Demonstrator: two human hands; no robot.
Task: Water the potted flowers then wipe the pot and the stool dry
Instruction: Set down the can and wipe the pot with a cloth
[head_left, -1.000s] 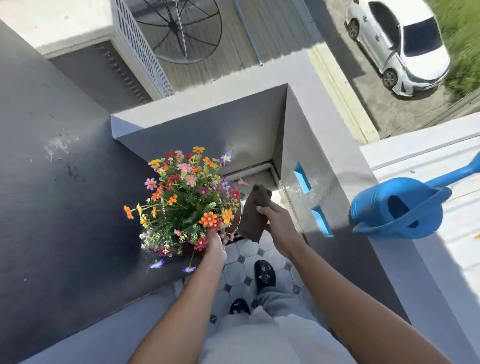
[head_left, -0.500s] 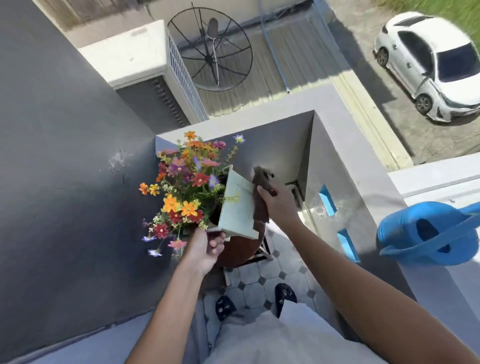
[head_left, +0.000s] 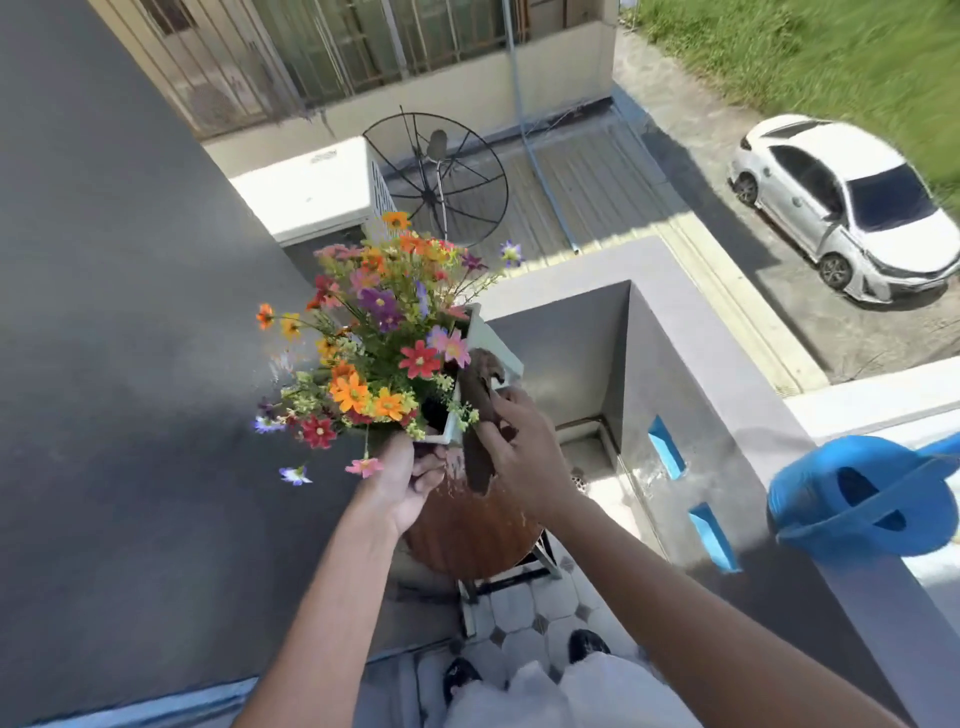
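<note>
At frame centre the left hand (head_left: 410, 480) has lifted the pale square pot of mixed flowers (head_left: 485, 353) clear of the round brown wooden stool (head_left: 467, 535), fingers curled under its corner. The right hand (head_left: 524, 447) pinches a dark brown cloth (head_left: 475, 415) against the pot's side, so drying has begun and the wet stool is exposed.

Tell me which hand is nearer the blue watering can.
Right. The right hand holds a brown cloth against the pot, on the side facing the watering can; the left hand grips the pot's far corner.
</note>
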